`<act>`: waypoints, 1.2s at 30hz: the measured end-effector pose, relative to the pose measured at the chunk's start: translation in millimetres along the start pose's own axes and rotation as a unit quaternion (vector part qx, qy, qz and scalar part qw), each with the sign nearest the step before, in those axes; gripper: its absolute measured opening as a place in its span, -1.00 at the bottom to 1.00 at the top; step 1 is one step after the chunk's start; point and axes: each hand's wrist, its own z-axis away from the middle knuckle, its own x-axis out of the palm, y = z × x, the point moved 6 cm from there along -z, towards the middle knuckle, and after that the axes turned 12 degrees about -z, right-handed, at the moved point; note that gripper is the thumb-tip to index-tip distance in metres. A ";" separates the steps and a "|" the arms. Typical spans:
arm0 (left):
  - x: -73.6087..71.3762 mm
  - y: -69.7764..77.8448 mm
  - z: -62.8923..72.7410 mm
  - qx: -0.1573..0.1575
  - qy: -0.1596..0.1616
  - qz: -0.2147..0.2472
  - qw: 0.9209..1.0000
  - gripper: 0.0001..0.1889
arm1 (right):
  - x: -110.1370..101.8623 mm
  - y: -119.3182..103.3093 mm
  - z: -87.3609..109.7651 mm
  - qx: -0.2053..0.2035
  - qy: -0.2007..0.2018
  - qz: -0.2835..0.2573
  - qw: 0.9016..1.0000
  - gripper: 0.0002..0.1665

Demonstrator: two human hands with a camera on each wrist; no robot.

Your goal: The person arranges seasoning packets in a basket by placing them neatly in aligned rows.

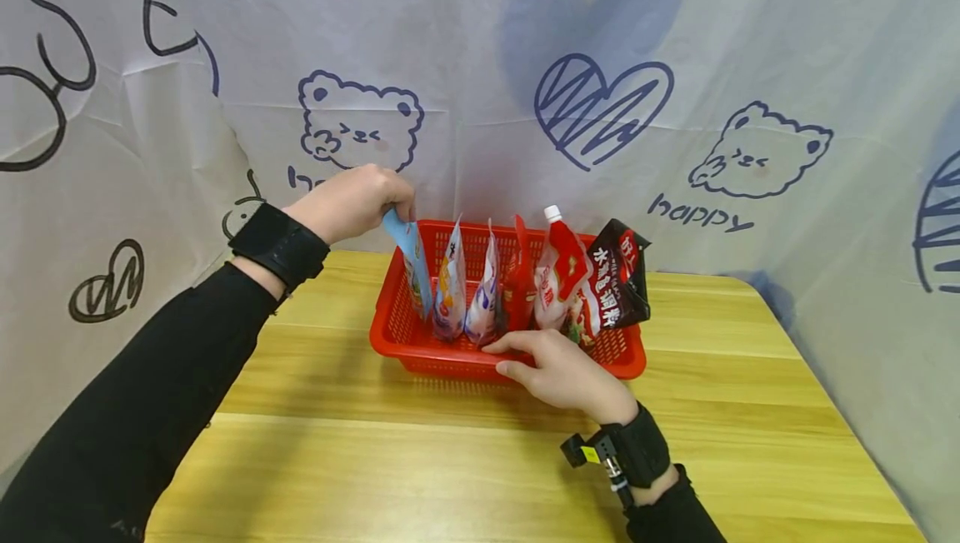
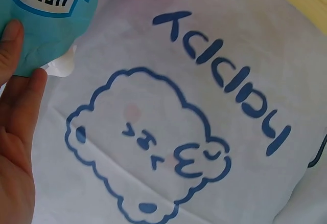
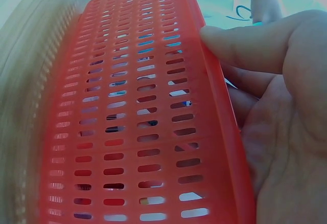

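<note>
My left hand (image 1: 367,197) pinches the top of a light blue Heinz sauce pouch (image 1: 415,264) at the left end of a red plastic basket (image 1: 442,366). In the left wrist view, thumb and fingers hold the pouch (image 2: 56,35) by its end, beside a white spout cap (image 2: 62,64). My right hand (image 1: 562,368) grips the basket's front rim, thumb on the outside and fingers over the inside, as the right wrist view of the basket wall (image 3: 127,111) shows. Beside the Heinz pouch stand an orange-and-white packet (image 1: 450,293) and a purple-and-white packet (image 1: 483,310).
Farther right in the basket are a red packet (image 1: 517,285), a white-capped red pouch (image 1: 558,272) and a black seasoning packet (image 1: 621,272) leaning over the right end. The basket stands on a wooden table (image 1: 750,410) near its back edge, before a white cloth (image 1: 480,27) with drawings.
</note>
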 end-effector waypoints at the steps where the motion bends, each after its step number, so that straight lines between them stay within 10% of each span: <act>1: 2.5 0.5 0.9 0.001 -0.002 0.000 1.000 -0.71 | 0.1 0.0 0.1 0.001 0.000 0.000 1.000 -0.69; 15: 33.4 8.8 11.7 -0.024 -0.044 0.010 0.999 -0.74 | 0.5 -2.0 1.0 0.007 -0.005 -0.001 1.000 -0.70; 26: 44.9 30.5 5.5 0.027 -0.008 -0.002 1.000 -0.67 | -4.4 0.4 8.0 0.013 0.005 0.001 1.000 -0.69; 36: 51.9 41.4 17.0 -0.002 0.049 -0.008 0.999 -0.68 | -15.7 -4.0 26.3 -0.002 0.051 -0.018 0.999 -0.63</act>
